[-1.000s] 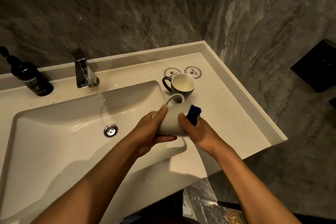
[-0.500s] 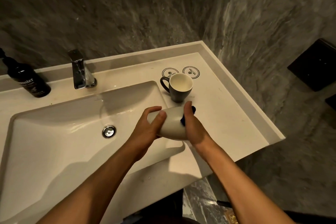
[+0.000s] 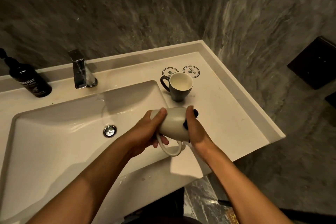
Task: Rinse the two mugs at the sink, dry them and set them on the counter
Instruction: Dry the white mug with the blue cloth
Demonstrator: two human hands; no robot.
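Note:
I hold a white mug (image 3: 174,123) on its side over the right edge of the sink basin (image 3: 54,142), its handle hanging down toward me. My left hand (image 3: 151,132) grips the mug's base end. My right hand (image 3: 194,129) presses a dark blue cloth (image 3: 195,113) against the mug's mouth end; most of the cloth is hidden under the palm. A dark grey mug (image 3: 179,87) with a white inside stands upright on the white counter (image 3: 227,114), just beyond the held mug.
A chrome faucet (image 3: 81,71) stands behind the basin, and a drain plug (image 3: 109,131) sits in its middle. A black pump bottle (image 3: 27,76) is at the far left. Two round coasters (image 3: 190,71) lie behind the grey mug. The counter's raised rim runs along the right.
The white mug has been turned in my hands: its handle went from pointing up and away to hanging down toward me. More of the blue cloth is now covered by my right hand.

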